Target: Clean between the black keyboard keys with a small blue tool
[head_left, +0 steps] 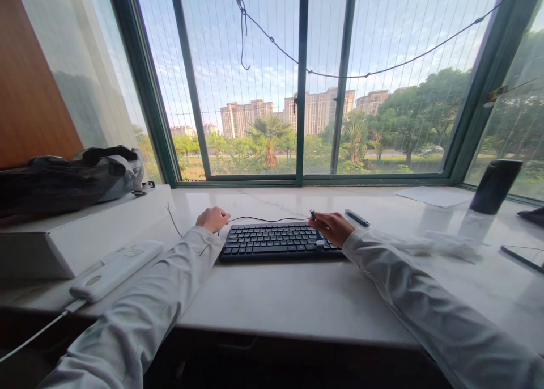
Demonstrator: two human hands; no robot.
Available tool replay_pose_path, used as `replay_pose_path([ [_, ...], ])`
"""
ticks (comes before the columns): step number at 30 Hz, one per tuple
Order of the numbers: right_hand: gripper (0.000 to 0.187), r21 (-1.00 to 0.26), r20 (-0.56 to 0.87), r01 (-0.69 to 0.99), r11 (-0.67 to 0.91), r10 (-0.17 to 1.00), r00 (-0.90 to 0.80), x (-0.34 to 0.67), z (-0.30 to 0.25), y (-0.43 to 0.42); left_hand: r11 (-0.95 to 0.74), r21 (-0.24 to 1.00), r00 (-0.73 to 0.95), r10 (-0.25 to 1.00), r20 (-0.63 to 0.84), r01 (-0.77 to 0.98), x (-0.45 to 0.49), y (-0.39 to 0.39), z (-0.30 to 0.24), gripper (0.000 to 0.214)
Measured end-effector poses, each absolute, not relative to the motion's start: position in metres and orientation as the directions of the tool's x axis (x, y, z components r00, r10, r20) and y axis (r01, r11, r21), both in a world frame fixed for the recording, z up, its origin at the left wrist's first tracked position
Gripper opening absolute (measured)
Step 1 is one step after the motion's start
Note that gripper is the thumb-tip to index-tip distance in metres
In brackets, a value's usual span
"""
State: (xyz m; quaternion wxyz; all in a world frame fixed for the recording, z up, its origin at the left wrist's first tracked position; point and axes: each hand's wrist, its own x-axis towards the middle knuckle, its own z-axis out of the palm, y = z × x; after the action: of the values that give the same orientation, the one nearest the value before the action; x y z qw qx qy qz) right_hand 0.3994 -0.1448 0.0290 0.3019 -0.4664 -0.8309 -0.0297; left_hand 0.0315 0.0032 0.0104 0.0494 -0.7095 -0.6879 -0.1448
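Note:
A black keyboard lies flat on the white marble-look counter. My right hand is above the keyboard's right part, its fingers closed around a small blue brush. The brush's pale lower tip is down at the keys, while a dark blue spiky end pokes out above my fingers. My left hand is beside the keyboard's back left corner with its fingers curled in. Whether it grips anything is hidden. A thin black cable runs behind the keyboard between my hands.
Beyond my right hand lies a dark pen. Crumpled clear plastic, a black cylinder, a paper sheet and a phone are on the right. On the left are a white box, a black bag and a white power strip.

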Motion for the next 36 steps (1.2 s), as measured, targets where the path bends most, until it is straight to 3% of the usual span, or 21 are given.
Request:
replay_pose_path([
  [10,0.041,-0.267,0.546,0.771,0.578,0.75,-0.374,0.378,0.021,-0.151,-0.049,0.14,0.009,0.962,0.273,0.989,0.033,0.002,0.01,0.039],
  [22,0.032,-0.53,0.545,0.676,0.512,0.817,-0.191,0.376,0.021,-0.15,-0.038,0.137,0.002,0.968,0.252,0.99,0.035,-0.003,0.014,0.037],
  [36,0.022,-0.56,0.564,0.734,0.384,0.826,-0.003,0.379,0.026,-0.15,-0.048,0.154,0.005,0.964,0.265,0.987,0.034,-0.004,0.014,0.036],
])
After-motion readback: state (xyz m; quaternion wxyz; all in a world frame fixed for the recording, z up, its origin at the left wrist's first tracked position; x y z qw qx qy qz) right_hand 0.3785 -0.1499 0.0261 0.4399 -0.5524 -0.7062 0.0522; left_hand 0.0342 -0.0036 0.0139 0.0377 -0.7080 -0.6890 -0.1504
